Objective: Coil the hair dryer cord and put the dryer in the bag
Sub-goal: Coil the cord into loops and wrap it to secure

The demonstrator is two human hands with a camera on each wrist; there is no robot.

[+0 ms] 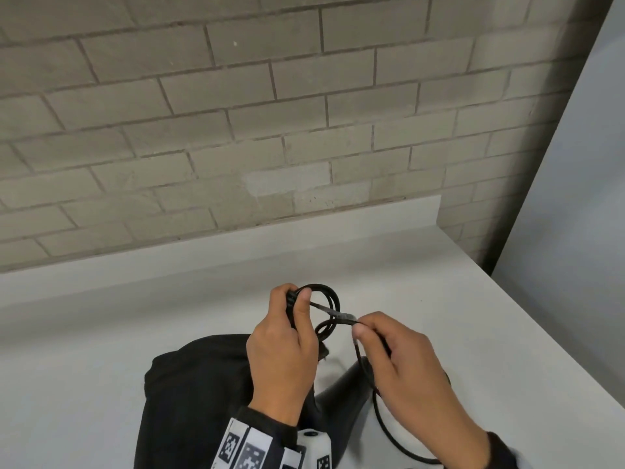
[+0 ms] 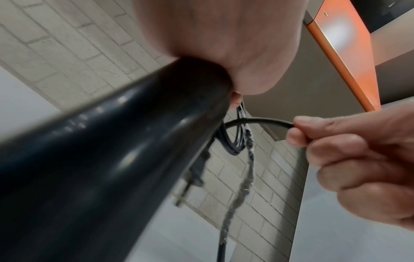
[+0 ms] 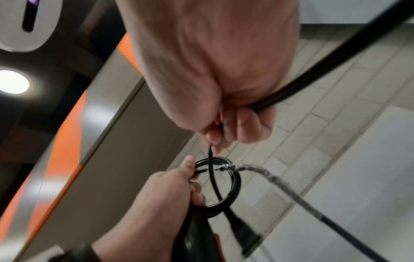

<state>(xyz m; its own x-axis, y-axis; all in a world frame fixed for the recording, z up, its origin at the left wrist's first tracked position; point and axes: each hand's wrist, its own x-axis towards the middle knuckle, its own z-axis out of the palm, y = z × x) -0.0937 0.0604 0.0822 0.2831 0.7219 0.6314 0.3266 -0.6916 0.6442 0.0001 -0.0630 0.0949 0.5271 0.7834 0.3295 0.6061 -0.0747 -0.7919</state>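
Left hand: fingers grasp the coiled cord and dryer handle.
Right hand: fingers pinch the cord's loose run (tape-wrapped stretch).
Bag: on the surface's near edge, beneath the left hand.

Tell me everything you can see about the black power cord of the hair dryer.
The thin black rubbery power cord is partly wound into small round loops, gripped by the left hand above the white table. A stretch wrapped in clear tape runs to the right hand, which pinches it. The rest hangs in a slack curve below. Its black plug dangles beside the loops.
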